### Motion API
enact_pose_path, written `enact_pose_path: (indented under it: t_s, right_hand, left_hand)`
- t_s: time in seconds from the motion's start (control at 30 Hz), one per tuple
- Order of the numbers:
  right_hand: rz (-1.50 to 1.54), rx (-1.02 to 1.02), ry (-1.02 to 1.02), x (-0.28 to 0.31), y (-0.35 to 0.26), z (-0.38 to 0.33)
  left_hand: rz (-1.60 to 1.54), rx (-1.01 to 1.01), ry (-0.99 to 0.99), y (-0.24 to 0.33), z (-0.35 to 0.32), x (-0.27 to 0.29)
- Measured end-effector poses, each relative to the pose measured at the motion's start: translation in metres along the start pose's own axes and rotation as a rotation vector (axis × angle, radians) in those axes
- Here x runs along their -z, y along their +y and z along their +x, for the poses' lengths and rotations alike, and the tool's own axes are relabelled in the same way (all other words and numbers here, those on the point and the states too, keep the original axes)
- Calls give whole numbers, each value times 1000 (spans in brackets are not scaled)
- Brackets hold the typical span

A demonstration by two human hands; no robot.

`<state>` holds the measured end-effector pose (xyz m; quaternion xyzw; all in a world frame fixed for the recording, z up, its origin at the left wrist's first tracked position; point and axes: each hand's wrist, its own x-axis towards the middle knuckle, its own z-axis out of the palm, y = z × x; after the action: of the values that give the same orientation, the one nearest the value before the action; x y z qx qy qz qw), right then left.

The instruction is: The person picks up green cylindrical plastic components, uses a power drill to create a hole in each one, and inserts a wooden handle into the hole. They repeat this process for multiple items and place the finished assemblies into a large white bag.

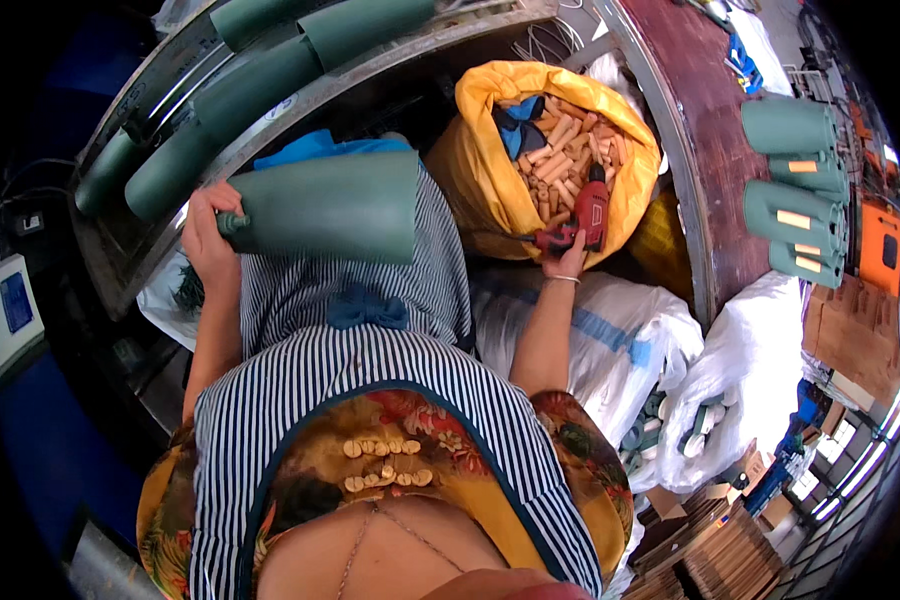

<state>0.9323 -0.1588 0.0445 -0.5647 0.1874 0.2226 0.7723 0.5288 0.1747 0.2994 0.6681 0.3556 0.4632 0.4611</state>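
Cylinder, green | long axis crosswise, knob leftward | drill chuck forward | hands: left holds cylinder, right drill

Smooth plastic held cylinder, plastic-cased drill, cloth apron, crinkled plastic sack

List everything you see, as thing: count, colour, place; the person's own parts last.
Held tube: one, green, left of centre
Power drill: one, red and black, right of centre
Sack: one, yellow, upper right of centre
Short rods: many, tan, inside the sack
Other tubes: several, green, upper left
Table: one, reddish-brown, upper right
Pieces with orange patches: several, green, on the table
White sacks: at least two, white, lower right
Cardboard: stacked, count unclear, brown, bottom right
Striped apron: one, dark and white, lower centre
Left grip: one, bare, on the held tube's left end
Right grip: one, bare, around the drill
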Motion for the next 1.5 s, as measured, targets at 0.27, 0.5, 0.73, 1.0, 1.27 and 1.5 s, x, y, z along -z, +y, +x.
enact_pose_path:
  t_s: [0.27, 0.5, 0.73, 1.0, 1.27, 1.5]
  right_hand:
    - [-1571, 720, -84, -102, -44, -10]
    - [-1705, -54, 171, -185, -15, 43]
    - [-1332, 997, -2, -145, -38, -26]
    - [-615, 753, -879, -242, -119, -286]
    - [-775, 641, -1099, -268, -54, -353]
    - [-766, 1091, -1053, -253, -40, -350]
  left_hand:
    - [73, -23, 63, 12, -6, 4]
    - [-4, 8, 44, 10, 0, -3]
    - [65, -30, -18, 14, 0, 2]
    - [-39, 79, -261, 20, 10, -1]
    - [-26, -96, -244, 11, -6, 9]
    - [16, -12, -177, 4, -22, 3]
